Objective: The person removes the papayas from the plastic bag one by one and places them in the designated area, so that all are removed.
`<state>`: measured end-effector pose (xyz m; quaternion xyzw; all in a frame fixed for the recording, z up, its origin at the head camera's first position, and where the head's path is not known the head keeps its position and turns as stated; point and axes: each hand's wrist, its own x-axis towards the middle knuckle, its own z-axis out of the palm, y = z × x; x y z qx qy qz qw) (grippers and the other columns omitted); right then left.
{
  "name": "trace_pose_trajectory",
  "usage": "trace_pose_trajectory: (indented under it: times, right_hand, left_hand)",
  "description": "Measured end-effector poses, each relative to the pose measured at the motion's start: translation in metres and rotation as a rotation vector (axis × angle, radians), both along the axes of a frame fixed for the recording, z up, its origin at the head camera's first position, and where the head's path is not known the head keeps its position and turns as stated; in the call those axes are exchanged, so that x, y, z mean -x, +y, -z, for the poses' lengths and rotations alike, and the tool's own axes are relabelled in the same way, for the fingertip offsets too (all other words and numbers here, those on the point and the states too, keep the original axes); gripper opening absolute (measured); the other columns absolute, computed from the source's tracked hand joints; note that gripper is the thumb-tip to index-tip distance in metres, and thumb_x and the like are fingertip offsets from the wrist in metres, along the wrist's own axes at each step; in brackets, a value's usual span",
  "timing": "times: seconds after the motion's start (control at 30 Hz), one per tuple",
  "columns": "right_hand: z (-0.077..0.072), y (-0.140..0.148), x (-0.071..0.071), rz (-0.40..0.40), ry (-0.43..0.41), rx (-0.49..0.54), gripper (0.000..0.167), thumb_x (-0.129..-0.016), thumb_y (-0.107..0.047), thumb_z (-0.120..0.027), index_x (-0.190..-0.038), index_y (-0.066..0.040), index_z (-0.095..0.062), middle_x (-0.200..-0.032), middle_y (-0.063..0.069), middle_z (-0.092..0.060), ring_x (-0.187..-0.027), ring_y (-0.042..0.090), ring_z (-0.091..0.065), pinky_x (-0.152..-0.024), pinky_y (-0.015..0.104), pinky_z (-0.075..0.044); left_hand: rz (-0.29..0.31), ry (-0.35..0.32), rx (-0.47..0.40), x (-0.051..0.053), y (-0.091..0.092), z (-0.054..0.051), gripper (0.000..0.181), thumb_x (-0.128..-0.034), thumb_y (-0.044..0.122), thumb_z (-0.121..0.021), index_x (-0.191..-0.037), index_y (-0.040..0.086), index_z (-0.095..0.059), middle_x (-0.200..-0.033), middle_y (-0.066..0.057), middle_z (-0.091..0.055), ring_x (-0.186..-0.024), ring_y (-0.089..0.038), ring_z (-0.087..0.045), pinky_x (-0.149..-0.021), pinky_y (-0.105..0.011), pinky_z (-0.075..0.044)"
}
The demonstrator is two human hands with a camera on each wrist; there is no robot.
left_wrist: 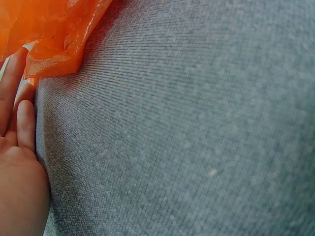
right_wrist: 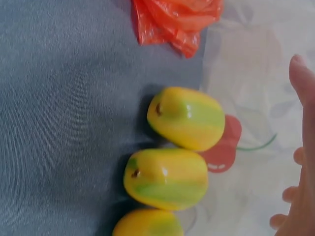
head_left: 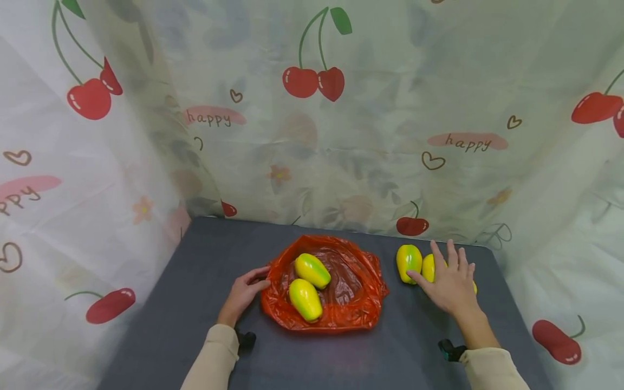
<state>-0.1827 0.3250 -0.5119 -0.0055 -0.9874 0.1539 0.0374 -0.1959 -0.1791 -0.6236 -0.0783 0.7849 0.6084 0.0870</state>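
A red plastic bag [head_left: 375, 281] lies spread out, its mouth facing up, with two yellow-green fruits [head_left: 313, 271] [head_left: 305, 300] inside. At its left rim, my left hand [head_left: 242, 295] touches the plastic; in the left wrist view that hand [left_wrist: 22, 162] has fairly straight fingers, some tips hidden by the bag [left_wrist: 54, 54]. My right hand [head_left: 450, 284] is spread above the fruits on the right, holding nothing. The right wrist view shows three fruits [right_wrist: 187, 118] [right_wrist: 166, 179] [right_wrist: 147, 224] in a row, with the right hand [right_wrist: 302, 162] beside them.
A dark grey table [head_left: 195, 271] supports the bag and fruits. Pale curtains [head_left: 370, 135] printed with cherries and hearts hang behind it and on both sides. Part of the bag [right_wrist: 172, 19] shows at the top of the right wrist view.
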Motion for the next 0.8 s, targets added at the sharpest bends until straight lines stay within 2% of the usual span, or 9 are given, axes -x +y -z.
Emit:
trace_pose_trajectory:
  times: [0.3,0.53,0.8]
  right_hand:
    - [-0.003,-0.023,0.001,-0.067,0.003,-0.016,0.106,-0.089,-0.078,-0.052,-0.166,-0.019,-0.010,-0.169,0.029,-0.002,-0.151,0.059,-0.005,-0.114,0.082,-0.005]
    - [-0.007,-0.042,0.001,-0.106,-0.023,-0.045,0.104,-0.089,-0.078,-0.052,-0.166,-0.021,-0.012,-0.170,0.026,-0.006,-0.152,0.058,-0.009,-0.115,0.081,-0.009]
    - [0.001,-0.067,0.002,-0.174,-0.033,-0.030,0.101,-0.091,-0.073,-0.055,-0.165,-0.018,-0.015,-0.170,0.025,-0.008,-0.153,0.057,-0.010,-0.117,0.079,-0.012]
  left_hand:
    - [-0.001,0.001,-0.009,-0.001,0.001,-0.004,0.045,-0.0931,0.028,-0.074,-0.137,0.024,-0.065,-0.141,-0.005,-0.065,-0.133,-0.026,-0.058,-0.119,-0.051,-0.041]
    - [-0.004,-0.010,-0.004,0.000,0.001,-0.001,0.046,-0.0932,0.030,-0.074,-0.138,0.024,-0.065,-0.141,-0.005,-0.065,-0.134,-0.026,-0.058,-0.119,-0.051,-0.040]
    - [-0.016,-0.028,-0.014,0.002,0.001,0.003,0.044,-0.0918,0.035,-0.076,-0.134,0.027,-0.067,-0.141,-0.004,-0.065,-0.136,-0.026,-0.056,-0.119,-0.052,-0.040]
